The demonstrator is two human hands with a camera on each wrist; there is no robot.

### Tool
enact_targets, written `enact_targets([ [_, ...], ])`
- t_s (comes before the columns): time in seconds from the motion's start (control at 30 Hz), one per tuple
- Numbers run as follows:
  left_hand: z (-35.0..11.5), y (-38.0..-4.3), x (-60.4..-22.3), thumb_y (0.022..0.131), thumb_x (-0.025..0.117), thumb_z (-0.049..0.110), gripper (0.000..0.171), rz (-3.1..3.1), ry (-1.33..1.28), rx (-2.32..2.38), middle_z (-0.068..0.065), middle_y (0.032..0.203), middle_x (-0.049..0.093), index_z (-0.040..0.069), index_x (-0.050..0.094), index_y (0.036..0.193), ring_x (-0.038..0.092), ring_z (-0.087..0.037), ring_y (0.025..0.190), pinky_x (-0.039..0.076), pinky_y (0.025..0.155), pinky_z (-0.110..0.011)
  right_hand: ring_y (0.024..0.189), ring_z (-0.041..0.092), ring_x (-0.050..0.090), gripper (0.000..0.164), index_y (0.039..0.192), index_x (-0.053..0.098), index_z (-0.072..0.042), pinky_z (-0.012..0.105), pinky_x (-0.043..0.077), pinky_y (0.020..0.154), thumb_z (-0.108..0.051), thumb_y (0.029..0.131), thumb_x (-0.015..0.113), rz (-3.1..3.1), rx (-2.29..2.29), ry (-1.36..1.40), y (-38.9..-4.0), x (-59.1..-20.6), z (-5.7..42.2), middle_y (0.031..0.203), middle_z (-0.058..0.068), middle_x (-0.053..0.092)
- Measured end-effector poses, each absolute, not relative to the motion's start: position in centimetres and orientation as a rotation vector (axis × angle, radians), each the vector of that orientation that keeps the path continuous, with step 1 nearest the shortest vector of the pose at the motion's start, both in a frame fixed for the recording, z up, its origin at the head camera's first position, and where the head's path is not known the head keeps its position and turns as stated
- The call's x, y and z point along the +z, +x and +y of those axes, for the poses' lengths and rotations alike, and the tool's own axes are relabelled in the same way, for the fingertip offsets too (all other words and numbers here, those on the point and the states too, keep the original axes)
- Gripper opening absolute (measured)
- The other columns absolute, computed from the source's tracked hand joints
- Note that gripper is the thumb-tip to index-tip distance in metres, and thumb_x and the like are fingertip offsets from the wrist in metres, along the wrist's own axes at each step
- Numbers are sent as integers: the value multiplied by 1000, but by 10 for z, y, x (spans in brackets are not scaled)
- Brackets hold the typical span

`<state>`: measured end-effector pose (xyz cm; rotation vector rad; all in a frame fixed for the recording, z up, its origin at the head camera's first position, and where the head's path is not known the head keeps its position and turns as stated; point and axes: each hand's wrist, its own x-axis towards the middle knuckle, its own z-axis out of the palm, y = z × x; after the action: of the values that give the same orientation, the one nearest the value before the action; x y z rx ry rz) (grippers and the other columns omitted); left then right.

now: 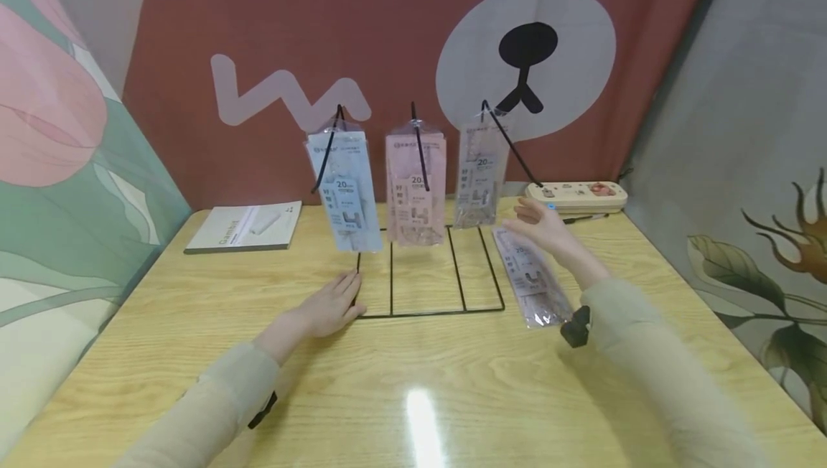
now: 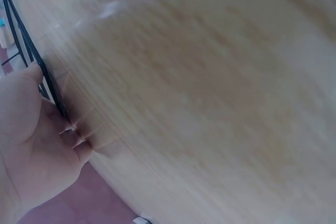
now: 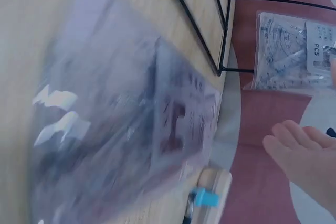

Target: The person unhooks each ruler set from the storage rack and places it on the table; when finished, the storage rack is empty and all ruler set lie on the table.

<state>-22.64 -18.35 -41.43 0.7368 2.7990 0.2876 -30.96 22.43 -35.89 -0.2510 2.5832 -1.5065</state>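
A black wire display rack stands on the table, its base flat and its hooks raised. On the hooks hang a blue ruler-set packet, a pink packet and a greyish clear packet; through the clear one a protractor scale shows. My left hand holds the rack's front left corner, thumb and fingers either side of the wire. My right hand, fingers loosely extended and holding nothing, hovers by the right hook, above a purplish packet lying on the table.
A white booklet or box lies at the back left. Toward the back right are a cream pencil case and a dark pen. A printed curtain hangs behind the wooden table.
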Motion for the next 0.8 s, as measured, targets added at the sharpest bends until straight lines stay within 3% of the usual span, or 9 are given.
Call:
enact_targets([
  [0.27, -185, -227, -415, 102, 36, 34, 65, 2807, 734, 285, -26, 155, 12, -9, 15, 147, 12, -42, 143, 15, 118, -51, 146, 31, 15, 96, 153, 1, -13, 49, 19, 118, -47, 87, 62, 2460, -1669, -144, -331, -360, 190, 159, 12, 10],
  [0.4, -184, -227, -415, 102, 35, 34, 65, 2818, 754, 261, -27, 154, 13, -9, 16, 146, 13, -42, 143, 16, 118, -50, 145, 31, 15, 98, 153, 2, -11, 47, 20, 118, -47, 86, 64, 2486, -1706, -55, -336, -360, 177, 159, 15, 10],
  [0.53, -182, -228, -418, 103, 35, 32, 63, 2834, 789, 256, -28, 153, 14, -11, 18, 145, 15, -43, 143, 16, 118, -51, 139, 32, 31, 77, 148, 25, -6, 46, 25, 116, -37, 89, 63, 2472, -1793, -76, -336, -363, 172, 151, 17, 32],
  [0.63, -182, -229, -419, 103, 35, 31, 63, 2846, 803, 256, -29, 153, 15, -12, 18, 145, 16, -43, 142, 16, 118, -50, 128, 32, 47, 55, 134, 48, -2, 47, 31, 113, -34, 91, 62, 2468, -1808, -109, -333, -365, 172, 136, 19, 52],
  [0.8, -184, -227, -416, 102, 36, 31, 63, 2826, 777, 276, -29, 153, 14, -12, 18, 145, 15, -44, 142, 16, 118, -52, 119, 32, 54, 55, 119, 60, 1, 51, 38, 108, -45, 87, 64, 2553, -1666, -102, -319, -363, 178, 125, 20, 61],
])
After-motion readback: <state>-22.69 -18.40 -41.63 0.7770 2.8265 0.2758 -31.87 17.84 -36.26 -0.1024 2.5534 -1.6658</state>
